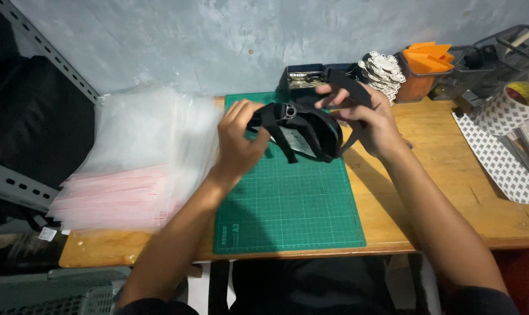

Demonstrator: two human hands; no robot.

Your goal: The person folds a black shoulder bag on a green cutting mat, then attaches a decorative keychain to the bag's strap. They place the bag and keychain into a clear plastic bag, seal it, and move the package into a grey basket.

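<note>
Both of my hands hold a black bag with straps (pixel 311 129) above the green cutting mat (pixel 288 204). My left hand (pixel 238 143) grips the bag's left end, fingers curled around a strap near a metal ring. Gripping the right side is my right hand (pixel 369 119), with a black strap running over its fingers. A pale label shows on the bag's underside.
A thick stack of clear plastic bags with pink strips (pixel 130 163) lies left of the mat. At the back stand a dark box (pixel 302 76), a stack of round white tags (pixel 384 73) and an orange container (pixel 425 70). A tape roll (pixel 510 108) and patterned sheet (pixel 504 163) sit right.
</note>
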